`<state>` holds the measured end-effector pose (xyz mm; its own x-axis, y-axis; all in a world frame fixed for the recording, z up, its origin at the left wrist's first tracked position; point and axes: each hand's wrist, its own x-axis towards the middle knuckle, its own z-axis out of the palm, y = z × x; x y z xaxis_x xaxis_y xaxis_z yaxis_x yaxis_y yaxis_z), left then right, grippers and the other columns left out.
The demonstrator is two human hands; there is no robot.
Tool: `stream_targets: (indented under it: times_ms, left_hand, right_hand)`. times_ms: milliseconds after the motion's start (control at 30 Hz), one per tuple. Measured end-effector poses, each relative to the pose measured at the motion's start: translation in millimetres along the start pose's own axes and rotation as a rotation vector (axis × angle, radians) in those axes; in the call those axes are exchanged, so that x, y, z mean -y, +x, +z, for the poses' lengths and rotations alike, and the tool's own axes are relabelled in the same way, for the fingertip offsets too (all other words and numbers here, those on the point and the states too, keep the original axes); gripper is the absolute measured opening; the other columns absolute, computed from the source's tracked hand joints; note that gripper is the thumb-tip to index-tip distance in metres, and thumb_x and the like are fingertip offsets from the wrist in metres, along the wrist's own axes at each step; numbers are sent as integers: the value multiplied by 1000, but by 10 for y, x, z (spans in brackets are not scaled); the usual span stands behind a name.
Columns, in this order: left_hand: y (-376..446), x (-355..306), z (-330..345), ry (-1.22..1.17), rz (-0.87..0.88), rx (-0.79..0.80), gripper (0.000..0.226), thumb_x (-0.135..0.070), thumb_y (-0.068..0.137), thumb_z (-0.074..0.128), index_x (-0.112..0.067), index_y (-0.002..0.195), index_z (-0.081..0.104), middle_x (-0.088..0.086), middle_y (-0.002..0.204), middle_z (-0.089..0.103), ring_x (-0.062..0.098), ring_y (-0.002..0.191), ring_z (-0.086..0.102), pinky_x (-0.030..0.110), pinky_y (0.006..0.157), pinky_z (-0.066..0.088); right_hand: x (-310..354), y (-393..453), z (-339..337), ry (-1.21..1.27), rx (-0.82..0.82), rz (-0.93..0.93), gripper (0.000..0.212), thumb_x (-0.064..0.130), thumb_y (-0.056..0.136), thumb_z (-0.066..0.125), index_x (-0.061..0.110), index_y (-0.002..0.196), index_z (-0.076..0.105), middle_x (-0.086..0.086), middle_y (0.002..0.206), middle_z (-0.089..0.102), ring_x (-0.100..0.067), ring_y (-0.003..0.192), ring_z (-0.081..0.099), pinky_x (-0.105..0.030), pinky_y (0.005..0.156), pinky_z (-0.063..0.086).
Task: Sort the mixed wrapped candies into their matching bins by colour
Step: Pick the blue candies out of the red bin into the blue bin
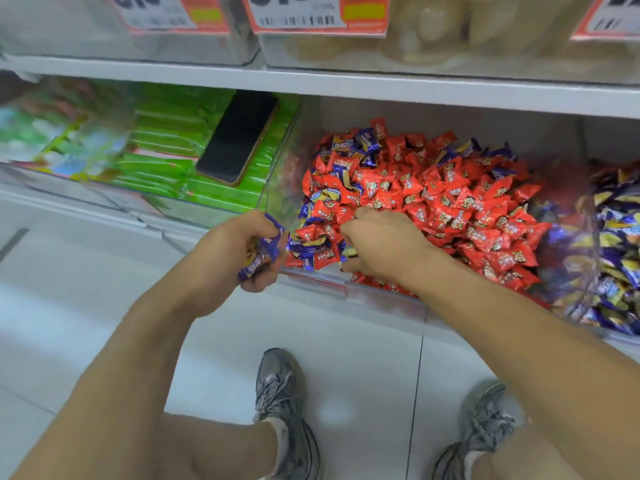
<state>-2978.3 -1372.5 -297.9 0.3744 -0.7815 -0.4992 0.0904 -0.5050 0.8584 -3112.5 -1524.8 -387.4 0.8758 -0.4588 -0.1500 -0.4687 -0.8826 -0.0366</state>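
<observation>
Several blue candies [349, 143] remain among the red bin's [381, 296] far-left and front-left corners; left hand [239, 251] grips a gathered blue handful [263, 251], right hand [377, 244] digs, grip hidden.

My left hand [239, 251] grips purple sweets [263, 252]. Red sweets [450, 199] fill the bin, purple ones scattered at ten o'clock. Green packets [162, 140] carry a black phone [237, 136]. Grey trainers [284, 410].

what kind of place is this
Most likely a shop's bulk sweets aisle: orange price tags with barcodes hang on the upper shelf, and clear bins below hold loose red candies, blue candies and green packets.
</observation>
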Motion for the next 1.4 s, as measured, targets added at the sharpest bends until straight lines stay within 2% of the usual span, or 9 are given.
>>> stream_targets:
  times_ms: [133,300,467,600,700,867,1100,1233,1400]
  left_hand:
    - [-23,41,115,-38,-23,-2,27,-19,92,37,-6,69,45,15,63,45,21,40,36,29,49,18]
    - [-41,-48,178,132,106,33,20,-4,95,43,3,81,55,22,74,64,25,50,59,26,42,38]
    - [365,-182,145,623,243,-16,16,0,93,50,-12,91,61,16,70,69,13,44,56,19,43,40]
    - [728,-308,204,987,119,81,16,-4,92,49,-11,103,59,9,80,64,13,61,62,24,54,45]
    - [866,-391,293,1291,64,123,13,-13,91,49,-6,101,54,12,99,58,25,81,52,33,67,42]
    - [963,-446,498,1433,-35,269,10,-8,90,52,-4,87,61,12,90,61,20,68,52,13,49,32]
    - [1168,-357,416,1722,233,358,44,-48,90,62,-10,69,64,5,65,59,21,62,51,30,55,38]
    - [1247,-282,398,1788,223,400,33,-46,80,74,-16,93,74,-1,90,70,19,81,61,30,65,48]
    - [1320,-165,401,1834,275,374,29,-42,80,76,-19,96,69,-4,89,62,20,83,59,28,63,42]
  right_hand:
    - [-12,-39,30,34,-13,5,25,35,94,57,12,100,62,-8,104,56,-32,93,60,-34,68,37]
    - [-128,-101,-93,369,34,76,22,29,96,54,11,90,64,-7,89,64,-27,85,61,-39,73,52]
    - [-193,-145,-225,579,58,-8,19,23,98,56,25,111,69,12,107,66,13,70,49,-22,72,39]
    - [-125,-73,-101,534,56,-48,22,44,89,69,24,95,75,11,91,71,-3,77,60,-31,73,50]
    - [-149,-34,-74,343,36,-64,42,55,75,77,26,104,73,6,97,72,-20,92,65,-39,78,55]
    - [-87,-12,-7,95,14,-76,56,69,71,71,27,108,71,1,96,70,-24,90,65,-34,70,53]
    - [-121,-13,-84,150,-16,11,19,30,89,68,18,104,69,-6,99,67,-28,89,64,-34,70,47]
    - [-207,-44,-98,236,9,29,25,30,84,74,23,106,66,-2,100,65,-26,91,62,-33,68,46]
    - [-280,-22,-61,247,-42,23,47,6,82,65,33,120,65,1,99,68,-25,92,63,-34,67,51]
